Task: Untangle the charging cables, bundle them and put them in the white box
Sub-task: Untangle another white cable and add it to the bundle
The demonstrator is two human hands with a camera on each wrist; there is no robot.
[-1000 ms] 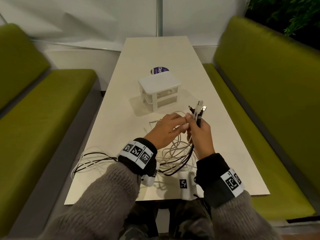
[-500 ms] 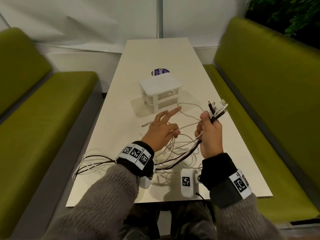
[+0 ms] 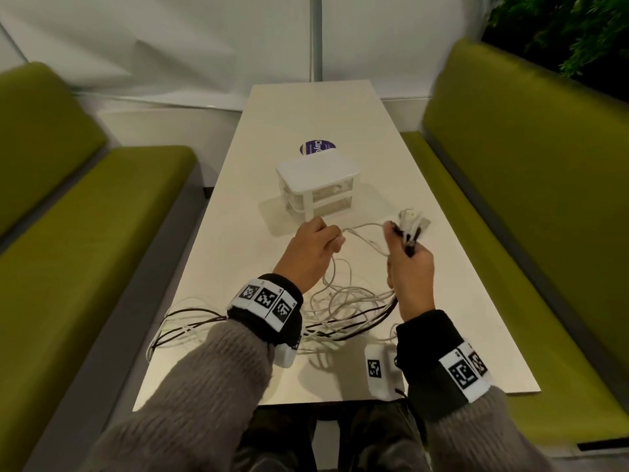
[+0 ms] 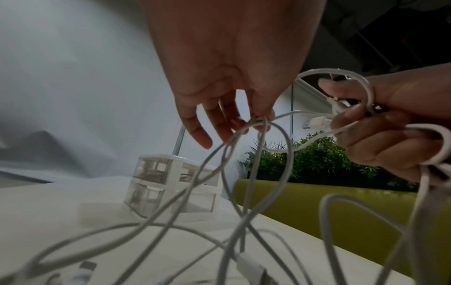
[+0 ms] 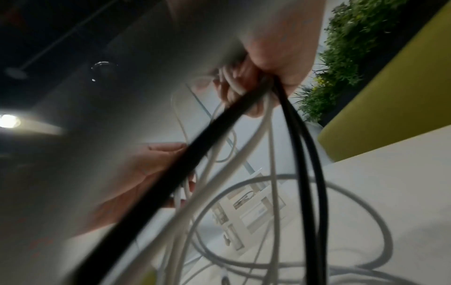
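the right hand (image 3: 410, 267) is raised above the table (image 3: 245, 253), fist clenched around a bunch of cable ends (image 3: 410, 226), white and black plugs sticking up past the thumb. the left hand (image 3: 311, 253) pinches white strands between thumb and fingertips (image 4: 262, 120), lifting them from the tangled charging cables (image 3: 340, 308) sprawled on the table between the wrists and off the near left edge. the white box (image 3: 318, 185) stands just beyond the hands, drawers closed.
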